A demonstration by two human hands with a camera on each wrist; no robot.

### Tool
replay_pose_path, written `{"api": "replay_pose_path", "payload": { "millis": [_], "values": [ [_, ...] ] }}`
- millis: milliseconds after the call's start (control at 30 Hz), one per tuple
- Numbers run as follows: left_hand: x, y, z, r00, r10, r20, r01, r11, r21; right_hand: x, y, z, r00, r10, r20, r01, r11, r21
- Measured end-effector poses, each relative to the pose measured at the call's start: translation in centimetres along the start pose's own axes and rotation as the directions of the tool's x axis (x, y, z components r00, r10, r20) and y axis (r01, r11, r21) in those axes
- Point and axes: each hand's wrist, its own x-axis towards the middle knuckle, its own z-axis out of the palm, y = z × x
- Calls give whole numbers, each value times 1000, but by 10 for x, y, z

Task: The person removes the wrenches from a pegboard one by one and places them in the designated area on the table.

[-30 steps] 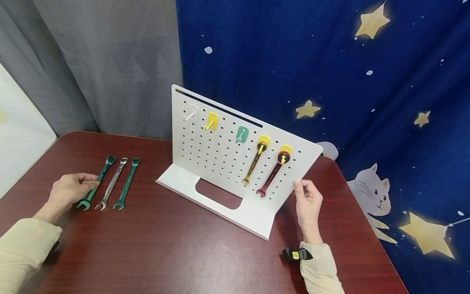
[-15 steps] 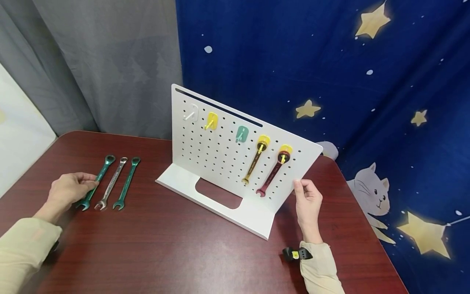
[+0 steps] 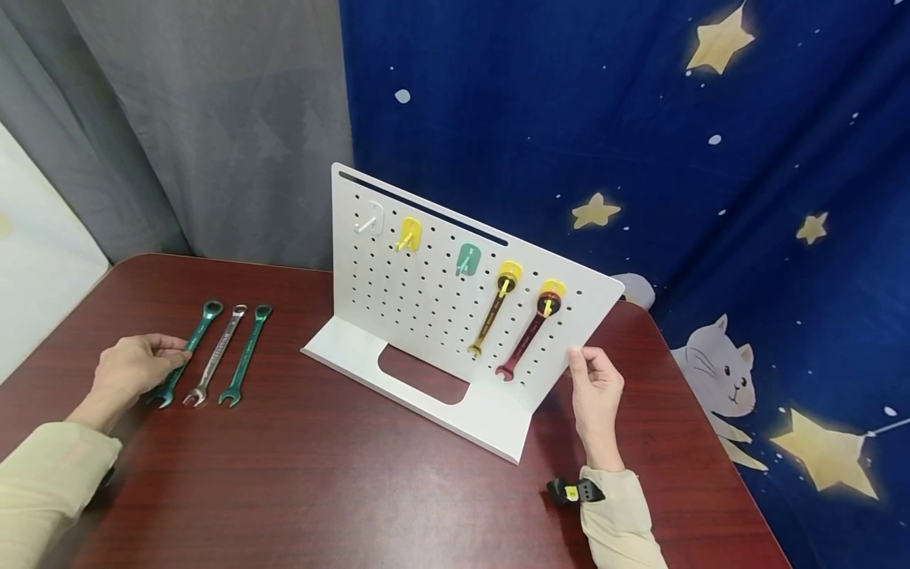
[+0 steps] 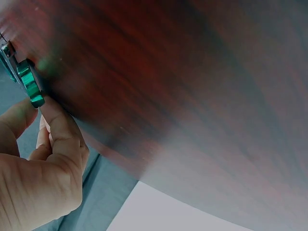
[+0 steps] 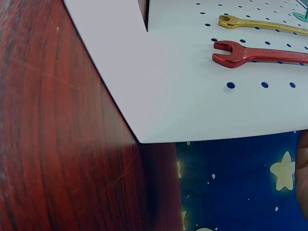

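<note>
In the head view my left hand (image 3: 138, 369) pinches the leftmost green combination wrench (image 3: 202, 324) between thumb and fingers. The left wrist view shows that wrench's green end (image 4: 31, 86) at the thumb and fingertips. A silver wrench (image 3: 219, 353) and another green wrench (image 3: 247, 353) lie beside it on the table. My right hand (image 3: 597, 395) grips the right edge of a white pegboard stand (image 3: 426, 296) with thumb and fingers. From yellow hooks on the board hang a gold wrench (image 3: 487, 324) and a red wrench (image 3: 524, 344), ring ends up.
On the board's left half are a white hook (image 3: 370, 219), a yellow hook (image 3: 408, 235) and a green hook (image 3: 468, 259), all bare. The dark red wooden table (image 3: 320, 490) ends at a grey curtain (image 3: 213, 134) and a blue starry curtain (image 3: 498, 103).
The ring end of the leftmost green wrench has shifted very slightly left in the left hand's pinch. The right hand and the pegboard stay in place.
</note>
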Motion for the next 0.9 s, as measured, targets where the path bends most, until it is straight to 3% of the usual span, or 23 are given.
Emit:
{"api": "replay_pose_path", "payload": {
  "millis": [900],
  "values": [
    [2,-1,2,1000,0,-19,0,1000,21,0,2,-1,1000,-4,4,4,1000,13]
  ]
}}
